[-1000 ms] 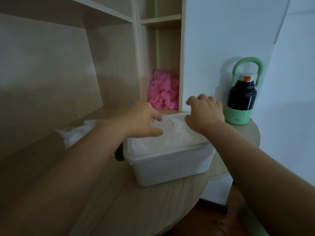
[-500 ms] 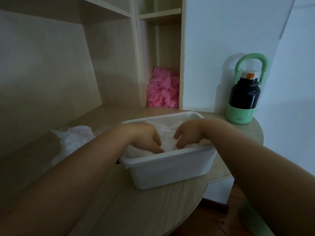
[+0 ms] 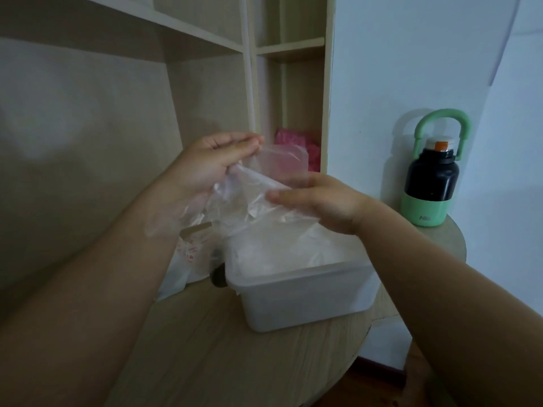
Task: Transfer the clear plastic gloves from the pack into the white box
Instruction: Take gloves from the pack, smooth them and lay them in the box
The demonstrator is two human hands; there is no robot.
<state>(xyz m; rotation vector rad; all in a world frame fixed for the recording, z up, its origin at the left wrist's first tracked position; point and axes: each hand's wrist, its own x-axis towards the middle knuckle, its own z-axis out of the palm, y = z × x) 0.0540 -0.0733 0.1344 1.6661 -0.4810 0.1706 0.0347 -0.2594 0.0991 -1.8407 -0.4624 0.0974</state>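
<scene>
Wood worktop [image 3: 205, 348] | white box [image 3: 308, 301] on it | left hand [image 3: 214, 163] and right hand [image 3: 320, 201] fingers pinch a clear glove [image 3: 252, 189] above box | red print on pack [image 3: 188, 254], logo on bottle [image 3: 430, 177]: too blurry to read

Dim indoor light, soft blur, wide-angle bending

The white box [image 3: 308, 298], open-topped and rectangular, stands by the right edge of the table [image 3: 205, 348], heaped with pale, crumpled gloves [image 3: 279, 251]. One clear glove [image 3: 249, 195] hangs creased in the air over its far left corner. The pack [image 3: 182, 259], a limp whitish bag with red print, lies just left of the box.
</scene>
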